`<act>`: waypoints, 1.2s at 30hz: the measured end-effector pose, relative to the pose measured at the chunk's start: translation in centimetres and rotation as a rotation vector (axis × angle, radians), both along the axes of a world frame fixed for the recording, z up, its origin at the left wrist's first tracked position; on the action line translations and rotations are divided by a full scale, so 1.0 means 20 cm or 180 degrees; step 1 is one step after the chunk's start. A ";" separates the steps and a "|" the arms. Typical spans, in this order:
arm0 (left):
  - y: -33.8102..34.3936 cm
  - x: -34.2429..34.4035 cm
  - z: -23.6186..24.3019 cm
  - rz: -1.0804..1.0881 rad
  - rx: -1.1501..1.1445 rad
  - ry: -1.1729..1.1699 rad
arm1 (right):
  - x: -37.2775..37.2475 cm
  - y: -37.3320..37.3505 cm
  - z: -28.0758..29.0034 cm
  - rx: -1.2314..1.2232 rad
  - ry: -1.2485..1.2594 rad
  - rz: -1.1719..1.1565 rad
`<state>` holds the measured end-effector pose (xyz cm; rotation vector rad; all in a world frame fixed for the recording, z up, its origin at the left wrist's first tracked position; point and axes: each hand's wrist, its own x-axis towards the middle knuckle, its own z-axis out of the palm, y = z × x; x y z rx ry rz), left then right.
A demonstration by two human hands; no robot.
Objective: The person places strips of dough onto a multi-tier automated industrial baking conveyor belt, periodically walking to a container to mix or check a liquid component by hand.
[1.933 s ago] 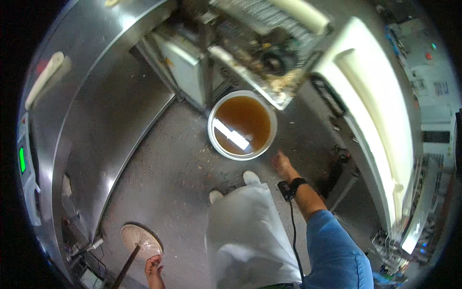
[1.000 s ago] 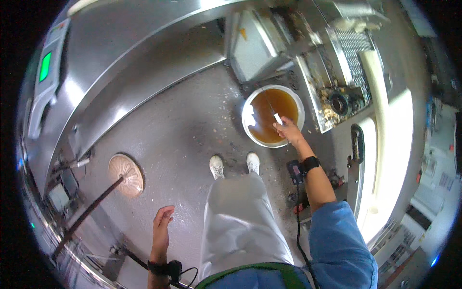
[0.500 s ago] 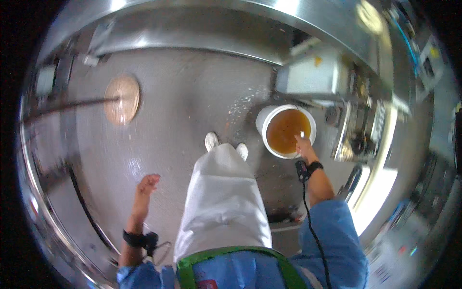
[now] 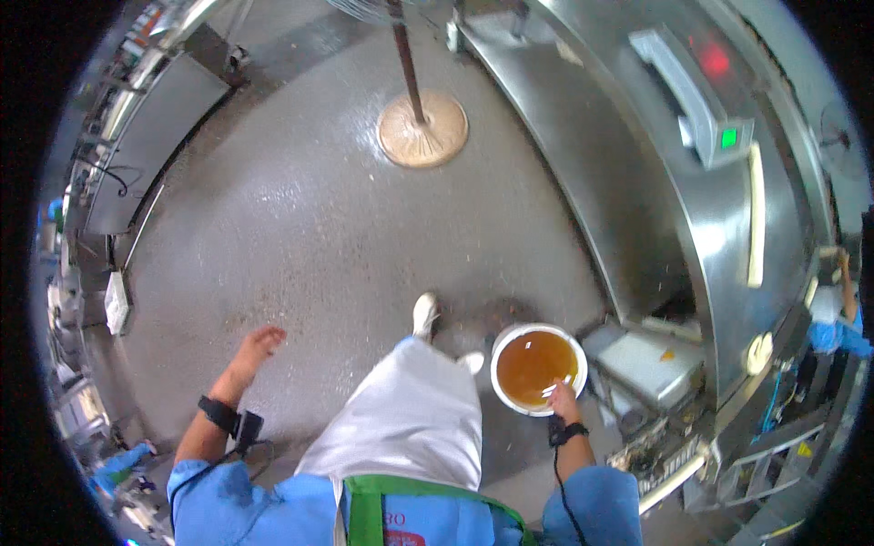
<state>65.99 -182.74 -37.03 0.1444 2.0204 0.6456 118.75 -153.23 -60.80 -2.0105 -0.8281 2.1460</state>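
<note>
A white bucket [image 4: 578,350] filled with amber-brown liquid [image 4: 533,364] is at my right side. My right hand [image 4: 564,401] is closed at the near side of its rim, around what looks like the bucket's handle; a small white grip shows by the fingers. Out to the left, my left hand [image 4: 259,348] hangs over the floor with its fingers loosely bent and apart, holding nothing. Whether the bucket touches the floor I cannot tell.
Ahead, a fan stand's round base [image 4: 423,129] sits on the wet grey floor [image 4: 300,209]. A long steel counter [image 4: 637,182] runs along the right, with a grey device [image 4: 692,105] on top. Beside the bucket is a metal box [image 4: 651,364]. A steel cabinet [image 4: 155,136] stands at left.
My view has turned left: the fan base has shifted from the left to ahead, and the counter from ahead to the right. The bucket has stayed with my right hand.
</note>
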 end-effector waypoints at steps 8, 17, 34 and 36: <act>-0.46 -0.15 -0.13 0.0966 0.0630 -0.0133 | -0.81 0.07 -0.01 0.0124 -0.0160 0.1381; -1.08 -0.57 -0.35 0.2090 0.0639 -0.0303 | -2.03 -0.02 0.00 0.0735 -0.0456 0.3125; -1.22 -1.08 0.03 0.4065 0.0506 0.0680 | -4.52 -0.38 0.13 0.2210 0.0755 0.6276; -1.32 -1.04 -0.07 0.4439 0.0545 0.0417 | -4.81 -0.48 0.26 0.1640 -0.0153 0.5916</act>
